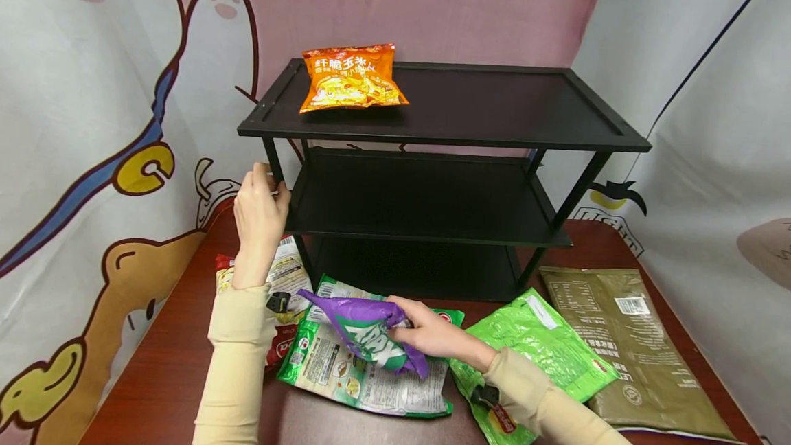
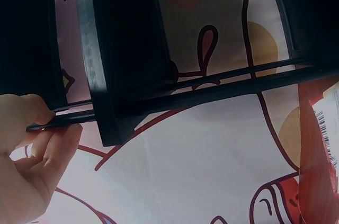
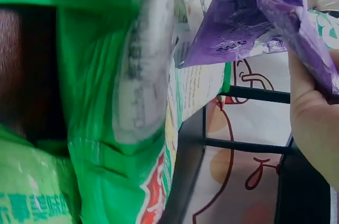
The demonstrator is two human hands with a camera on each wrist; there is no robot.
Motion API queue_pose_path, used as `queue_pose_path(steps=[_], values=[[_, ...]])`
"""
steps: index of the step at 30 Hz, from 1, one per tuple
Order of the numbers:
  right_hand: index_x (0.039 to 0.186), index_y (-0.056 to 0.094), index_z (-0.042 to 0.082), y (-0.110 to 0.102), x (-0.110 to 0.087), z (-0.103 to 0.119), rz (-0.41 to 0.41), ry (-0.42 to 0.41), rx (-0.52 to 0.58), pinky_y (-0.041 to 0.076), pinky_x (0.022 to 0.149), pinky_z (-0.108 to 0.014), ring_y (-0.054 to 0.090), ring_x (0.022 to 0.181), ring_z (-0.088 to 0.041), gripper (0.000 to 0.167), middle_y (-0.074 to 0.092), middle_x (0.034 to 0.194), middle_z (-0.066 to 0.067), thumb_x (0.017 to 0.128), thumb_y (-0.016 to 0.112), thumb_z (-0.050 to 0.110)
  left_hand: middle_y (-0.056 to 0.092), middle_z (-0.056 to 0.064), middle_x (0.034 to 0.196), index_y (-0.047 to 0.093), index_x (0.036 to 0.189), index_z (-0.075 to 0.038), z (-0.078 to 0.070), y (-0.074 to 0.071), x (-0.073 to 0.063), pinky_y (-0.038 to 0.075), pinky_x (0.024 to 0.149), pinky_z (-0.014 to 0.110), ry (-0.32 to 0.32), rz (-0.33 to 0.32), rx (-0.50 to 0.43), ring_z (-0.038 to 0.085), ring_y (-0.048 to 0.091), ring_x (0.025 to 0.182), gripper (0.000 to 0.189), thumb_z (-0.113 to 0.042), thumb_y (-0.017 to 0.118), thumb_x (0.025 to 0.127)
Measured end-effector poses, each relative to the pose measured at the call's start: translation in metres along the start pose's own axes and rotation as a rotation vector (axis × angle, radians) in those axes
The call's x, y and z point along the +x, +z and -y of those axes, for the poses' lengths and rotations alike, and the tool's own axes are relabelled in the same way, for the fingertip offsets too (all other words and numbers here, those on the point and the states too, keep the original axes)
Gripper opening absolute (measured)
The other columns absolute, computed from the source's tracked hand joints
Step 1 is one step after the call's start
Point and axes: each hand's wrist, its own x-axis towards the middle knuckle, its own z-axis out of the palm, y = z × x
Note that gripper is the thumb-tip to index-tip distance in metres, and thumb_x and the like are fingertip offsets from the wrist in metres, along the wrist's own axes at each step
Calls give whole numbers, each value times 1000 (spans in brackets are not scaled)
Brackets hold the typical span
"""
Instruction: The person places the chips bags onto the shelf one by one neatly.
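Observation:
My left hand (image 1: 258,210) holds the front left post of a black three-tier shelf (image 1: 426,191). In the left wrist view its thumb and fingers (image 2: 62,147) pinch that thin post (image 2: 79,118) just beside a shelf board. A purple snack bag (image 1: 364,328) with green and white print is gripped in my right hand (image 1: 426,328). It hangs over a green and white snack bag (image 1: 346,376) that lies back side up on the table. In the right wrist view the purple bag (image 3: 238,28) is crumpled around the fingers.
An orange corn snack bag (image 1: 352,77) sits at the left of the top tier. Bright green (image 1: 537,342) and olive-brown (image 1: 636,349) bags lie on the right of the wooden table (image 1: 148,362). A red and yellow bag (image 1: 287,280) lies behind my left forearm. Printed cloth hangs behind.

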Motion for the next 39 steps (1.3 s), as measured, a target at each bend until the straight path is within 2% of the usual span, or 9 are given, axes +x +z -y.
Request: queue_pose_path(steps=[3, 13, 16, 19, 23, 27, 30, 36, 39], values=[[128, 51, 10, -1, -1, 0, -16, 57, 75, 47, 90, -22, 59, 99, -4, 39, 63, 118, -11, 89, 55, 6, 61, 26, 87, 54, 101, 8, 0, 0, 0, 48, 66, 51, 2, 1, 1, 45, 61, 77, 18, -4, 56, 87], [134, 43, 2, -2, -2, -2, -109, 187, 177, 49, 93, -29, 59, 106, -17, 50, 57, 124, -17, 86, 58, 9, 61, 26, 87, 54, 100, 8, 0, 0, 0, 48, 65, 51, 9, -2, 6, 45, 61, 76, 18, -5, 56, 87], [132, 44, 1, -1, -1, -3, -154, 205, 125, 46, 98, -37, 56, 111, -21, 50, 56, 125, -16, 85, 58, 10, 61, 27, 87, 54, 101, 8, 0, 0, 1, 49, 66, 51, 13, -1, 8, 45, 61, 76, 19, -5, 56, 88], [126, 48, 4, 0, -2, -4, -192, 206, -23, 48, 94, -41, 59, 107, -22, 44, 62, 118, -14, 84, 60, 12, 61, 27, 87, 54, 101, 8, 0, 0, 1, 48, 66, 52, 16, -4, 9, 45, 61, 77, 19, -5, 56, 87], [110, 52, 10, 4, -3, -6, -250, 194, -269, 51, 72, -30, 60, 81, -13, 31, 67, 92, -6, 82, 63, 14, 60, 26, 85, 54, 100, 7, 0, 0, 1, 46, 65, 52, 12, -4, 14, 47, 60, 77, 18, -4, 57, 85], [104, 48, 9, 8, -4, -7, -320, 201, -391, 42, 55, -23, 49, 63, -10, 27, 56, 72, -1, 81, 61, 11, 59, 25, 84, 54, 99, 6, 0, 0, 1, 45, 65, 52, 5, -1, 19, 47, 60, 76, 18, -4, 57, 85], [105, 47, 6, 8, -5, -8, -365, 204, -412, 40, 51, -22, 47, 59, -8, 25, 52, 70, 1, 82, 58, 8, 59, 25, 84, 54, 99, 6, 0, -1, 1, 46, 65, 52, 6, 0, 17, 46, 60, 76, 18, -4, 57, 86], [97, 46, 8, 3, -4, -4, -368, 173, -309, 35, 47, -20, 37, 54, -2, 13, 36, 65, 6, 87, 46, 0, 59, 26, 85, 54, 99, 6, -1, -1, 0, 47, 65, 52, 8, -4, 11, 46, 60, 76, 18, -5, 57, 86], [96, 47, 8, 0, -3, 1, -382, 152, -273, 39, 53, -19, 44, 61, -4, 14, 47, 70, 4, 86, 44, -2, 59, 26, 85, 54, 100, 7, -1, -1, 0, 47, 65, 52, 7, -3, 9, 46, 60, 77, 18, -5, 57, 86]])
